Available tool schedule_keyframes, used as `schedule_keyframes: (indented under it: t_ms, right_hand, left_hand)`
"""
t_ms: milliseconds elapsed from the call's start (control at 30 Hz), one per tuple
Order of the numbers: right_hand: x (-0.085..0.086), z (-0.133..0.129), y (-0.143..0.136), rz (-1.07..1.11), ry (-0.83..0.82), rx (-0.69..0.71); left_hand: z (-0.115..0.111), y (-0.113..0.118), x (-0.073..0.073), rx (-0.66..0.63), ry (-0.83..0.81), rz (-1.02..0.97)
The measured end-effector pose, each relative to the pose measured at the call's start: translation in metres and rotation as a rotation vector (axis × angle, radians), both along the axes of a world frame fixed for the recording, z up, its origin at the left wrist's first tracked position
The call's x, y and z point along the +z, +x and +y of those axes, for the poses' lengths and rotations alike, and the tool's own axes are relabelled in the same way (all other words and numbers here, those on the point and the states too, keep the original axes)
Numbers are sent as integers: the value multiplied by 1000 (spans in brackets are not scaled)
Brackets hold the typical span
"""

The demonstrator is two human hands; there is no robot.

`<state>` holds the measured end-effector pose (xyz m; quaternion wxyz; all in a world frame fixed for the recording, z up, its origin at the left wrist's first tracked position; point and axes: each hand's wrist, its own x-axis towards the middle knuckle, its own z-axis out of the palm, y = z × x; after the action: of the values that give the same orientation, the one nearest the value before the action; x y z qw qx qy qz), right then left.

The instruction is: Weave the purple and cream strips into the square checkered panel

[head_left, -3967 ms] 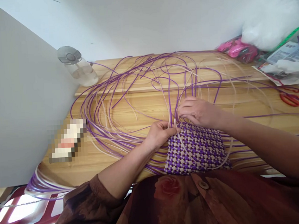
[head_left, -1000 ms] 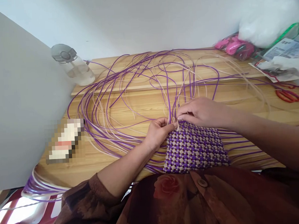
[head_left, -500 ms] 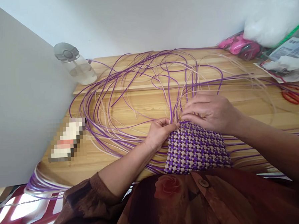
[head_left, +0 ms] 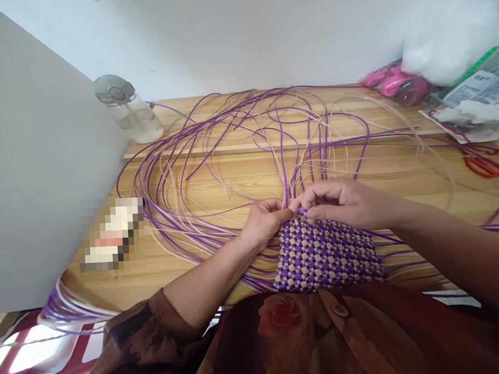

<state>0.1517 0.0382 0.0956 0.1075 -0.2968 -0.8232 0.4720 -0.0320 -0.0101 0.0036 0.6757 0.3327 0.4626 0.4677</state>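
Purple-and-beige checked woven panel of plastic strands (head_left: pixel 330 255) sits at near edge of the light wood-grain table (head_left: pixel 249 178), low & a bit R of ctr. Visible part wider than deep: long axis approx 9–3 o'clock; near edge partly hidden at 6 by the dark brown patterned shirt (head_left: pixel 282 336). Loose ends exit its far edge twd 12, others twd 9 & 3.

Around it (clock from panel ctr): long thin purple & beige strands (head_left: pixel 284 168) loop over table 9 thru 1, more hang off table corner betw 8 & 9. Clear bottle w/ grey lid (head_left: pixel 130 109) approx 10:30; pixelated oblong item (head_left: pixel 113 233) betw 9 & 10; red-handled scissors (head_left: pixel 485 166) at 2; pink bundle in clear plastic (head_left: pixel 407 84) & white plastic bag (head_left: pixel 438 48) nr 1. R forearm crosses strands at 3; R hand covers pt of far edge.

L hand (head_left: pixel 266 222) closed, thumb on top, gripping panel's far-L corner; panel at its 4. R hand (head_left: pixel 346 201) pinches short purple strand end (head_left: pixel 301 210) at far edge, thumb vs. index; panel at its 6–7, just beside.
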Motion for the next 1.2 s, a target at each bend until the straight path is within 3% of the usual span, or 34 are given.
schedule_keyframes:
  t_ms: [100, 200, 367, 533, 800, 1200]
  right_hand:
    - [-13, 12, -6, -34, 13, -150]
    - [-16, 21, -6, -142, 5, -187]
    - [-1, 19, -13, -296, 251, -68]
    - [12, 15, -26, -310, 450, 126]
    - [6, 35, -16, -300, 406, 169]
    - [10, 29, -17, -251, 448, 256]
  left_hand:
    - [0, 0, -1, 5, 30, -30]
    - [1, 0, -1, 3, 30, -41]
    - [2, -1, -3, -16, 40, -38]
    - [3, -2, -8, -14, 75, -62]
    - [3, -2, -4, -20, 56, -83]
    - [4, -4, -2, -53, 38, -103]
